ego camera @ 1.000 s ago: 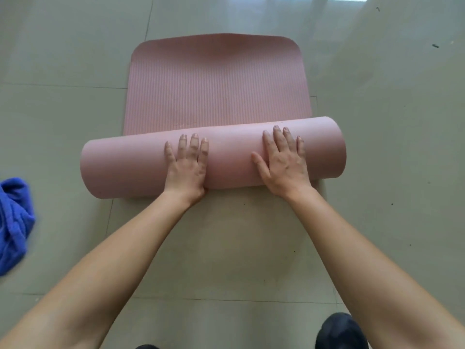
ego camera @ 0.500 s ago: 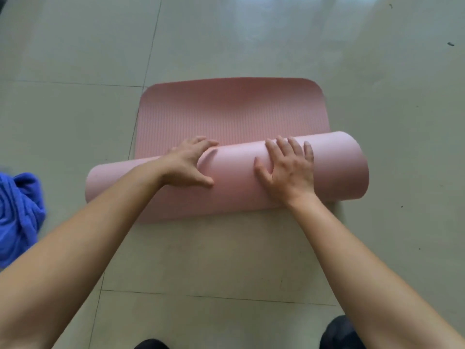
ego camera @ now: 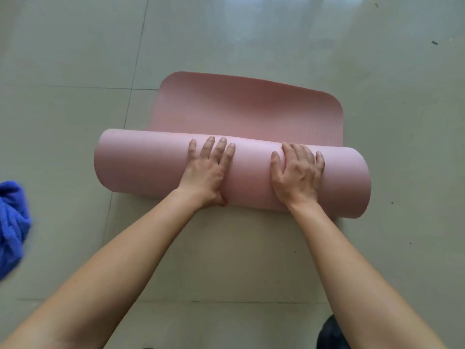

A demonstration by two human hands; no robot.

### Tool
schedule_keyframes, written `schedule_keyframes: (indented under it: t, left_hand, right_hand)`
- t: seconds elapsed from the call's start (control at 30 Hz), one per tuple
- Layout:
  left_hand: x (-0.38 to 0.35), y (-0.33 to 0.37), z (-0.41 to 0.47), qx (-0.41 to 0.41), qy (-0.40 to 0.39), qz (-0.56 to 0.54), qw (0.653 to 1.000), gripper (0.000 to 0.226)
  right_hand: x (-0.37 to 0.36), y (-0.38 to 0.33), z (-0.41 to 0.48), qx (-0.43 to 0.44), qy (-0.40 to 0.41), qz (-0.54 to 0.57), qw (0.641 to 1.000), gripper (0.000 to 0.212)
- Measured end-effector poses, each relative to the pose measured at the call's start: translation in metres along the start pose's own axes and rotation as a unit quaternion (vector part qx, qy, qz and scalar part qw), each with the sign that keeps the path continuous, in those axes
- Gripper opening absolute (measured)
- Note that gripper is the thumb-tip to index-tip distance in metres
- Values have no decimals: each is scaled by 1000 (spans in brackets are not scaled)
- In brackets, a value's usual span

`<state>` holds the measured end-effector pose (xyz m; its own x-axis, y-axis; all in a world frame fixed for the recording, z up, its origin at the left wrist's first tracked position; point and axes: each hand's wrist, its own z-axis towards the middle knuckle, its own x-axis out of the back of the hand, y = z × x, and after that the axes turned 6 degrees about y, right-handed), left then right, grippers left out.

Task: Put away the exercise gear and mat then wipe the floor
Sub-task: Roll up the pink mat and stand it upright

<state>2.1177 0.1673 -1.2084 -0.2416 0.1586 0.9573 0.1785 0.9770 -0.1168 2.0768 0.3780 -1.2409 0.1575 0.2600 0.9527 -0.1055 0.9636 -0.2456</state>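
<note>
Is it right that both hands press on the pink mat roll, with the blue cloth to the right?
No: the head view shows the blue cloth at the left edge, not the right. The left hand and right hand do press on the pink mat roll.

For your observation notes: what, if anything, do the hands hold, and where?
Nothing gripped: left hand and right hand press flat atop the rolled pink mat.

We find no legible text, label, brand mark, number or sign. We read nothing on the pink mat, on the blue cloth to the left of the mat, or on the floor tiles around the mat.
</note>
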Motion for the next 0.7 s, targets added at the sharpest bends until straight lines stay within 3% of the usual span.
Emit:
schedule_keyframes:
  t: [0.1, 0.2, 0.3, 0.37, 0.4, 0.43, 0.5, 0.57, 0.63, 0.7]
  left_hand:
    - [15, -9, 10, -3, -2, -61, 998, 121]
    - [39, -18, 23, -23, -22, -92, 995, 100]
    - [48, -25, 22, -43, -176, -177, 967, 88]
    - [42, -25, 9, -28, -276, -248, 928, 99]
    - [37, -24, 1, -25, -287, -268, 919, 110]
    - [33, -24, -7, -22, -274, -278, 920, 118]
    - [28, -28, -19, 6, -186, -272, 944, 113]
    - [25, -27, -31, 61, -35, -226, 972, 87]
    - [20, -11, -42, 110, 106, -175, 973, 65]
    - [11, 15, -50, 129, 111, -166, 971, 65]
  right_hand:
    - [3, 3, -2, 2, -4, 0, 1000, 62]
    - [16, -3, -4, -14, 42, 21, 999, 56]
    - [33, -3, -20, -24, 61, 51, 997, 50]
    - [35, -1, -26, -46, -6, 53, 998, 44]
    - [30, 0, -25, -50, -52, 35, 997, 41]
    - [25, 1, -22, -47, -84, 20, 995, 40]
    - [13, -1, -5, -50, -94, 19, 994, 41]
    - [6, -6, 20, -52, -77, 19, 995, 44]
    - [4, -13, 45, -44, -59, 15, 997, 45]
    - [10, -17, 59, -49, -43, 38, 997, 43]
